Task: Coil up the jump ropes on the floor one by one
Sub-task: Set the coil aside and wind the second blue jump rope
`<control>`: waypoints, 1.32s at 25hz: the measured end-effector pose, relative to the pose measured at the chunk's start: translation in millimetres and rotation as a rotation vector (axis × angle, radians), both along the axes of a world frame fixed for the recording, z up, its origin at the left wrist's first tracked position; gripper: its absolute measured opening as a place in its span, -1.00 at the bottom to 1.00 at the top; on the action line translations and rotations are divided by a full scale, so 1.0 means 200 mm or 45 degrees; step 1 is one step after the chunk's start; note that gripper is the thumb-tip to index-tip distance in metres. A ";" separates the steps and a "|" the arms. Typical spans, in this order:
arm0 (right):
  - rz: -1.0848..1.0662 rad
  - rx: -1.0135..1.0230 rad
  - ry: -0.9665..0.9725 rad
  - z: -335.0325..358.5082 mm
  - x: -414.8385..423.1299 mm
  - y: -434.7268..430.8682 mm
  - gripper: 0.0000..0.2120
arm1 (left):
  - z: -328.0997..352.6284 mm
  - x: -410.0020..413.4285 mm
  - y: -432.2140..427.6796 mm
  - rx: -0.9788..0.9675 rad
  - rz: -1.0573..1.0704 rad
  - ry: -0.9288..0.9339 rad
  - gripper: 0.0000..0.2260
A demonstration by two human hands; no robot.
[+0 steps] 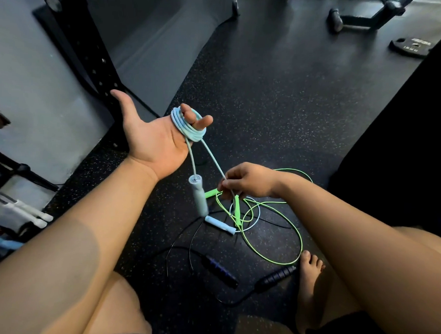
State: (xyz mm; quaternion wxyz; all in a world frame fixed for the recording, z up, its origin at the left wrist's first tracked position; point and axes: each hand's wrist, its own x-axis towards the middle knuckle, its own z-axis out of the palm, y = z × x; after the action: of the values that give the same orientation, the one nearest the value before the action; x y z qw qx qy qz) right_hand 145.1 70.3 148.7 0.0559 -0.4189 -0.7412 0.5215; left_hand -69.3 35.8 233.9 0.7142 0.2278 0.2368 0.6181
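A light blue jump rope [189, 127] is wound in several loops around the fingers of my left hand [150, 137], held palm up above the floor. One blue handle [199, 196] dangles from the coil. My right hand [249, 181] pinches the rope's free strand lower down. The other blue handle [220, 224] lies on the floor. A neon green rope [281, 244] sprawls loose under my right hand. A black rope with dark ribbed handles [219, 270] lies nearer my legs.
The dark speckled rubber floor [279, 99] stretches ahead. A black rack upright [76, 42] stands at left, a bench frame [369, 17] and a weight plate [410, 46] at the far right. My bare foot [310, 272] rests by the black rope.
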 end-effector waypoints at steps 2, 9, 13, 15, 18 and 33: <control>0.066 0.030 -0.079 0.05 -0.02 -0.02 -0.77 | -0.02 0.01 0.01 -0.003 0.117 0.042 0.03; 0.134 0.508 0.030 0.21 -0.06 -0.08 -0.79 | -0.13 0.02 0.07 -0.231 0.161 0.856 0.04; 0.035 0.733 0.174 0.26 -0.03 -0.05 -0.84 | -0.15 0.07 0.04 -0.251 -0.447 1.324 0.20; -0.041 0.711 0.258 0.27 0.00 -0.02 -0.86 | -0.12 0.09 0.02 -0.188 -0.743 1.372 0.22; -0.084 0.631 0.333 0.27 0.03 0.01 -0.79 | -0.08 0.13 -0.01 -0.188 -0.930 1.363 0.11; 0.033 0.092 0.034 -0.04 0.01 -0.03 -0.70 | 0.00 0.02 0.00 -0.033 -0.355 0.089 -0.06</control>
State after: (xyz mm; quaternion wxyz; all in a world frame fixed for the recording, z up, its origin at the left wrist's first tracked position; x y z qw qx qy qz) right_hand 147.6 63.7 141.5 0.0741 -0.4002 -0.7641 0.5006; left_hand -64.6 36.8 234.7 0.7873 0.2704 0.2356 0.5015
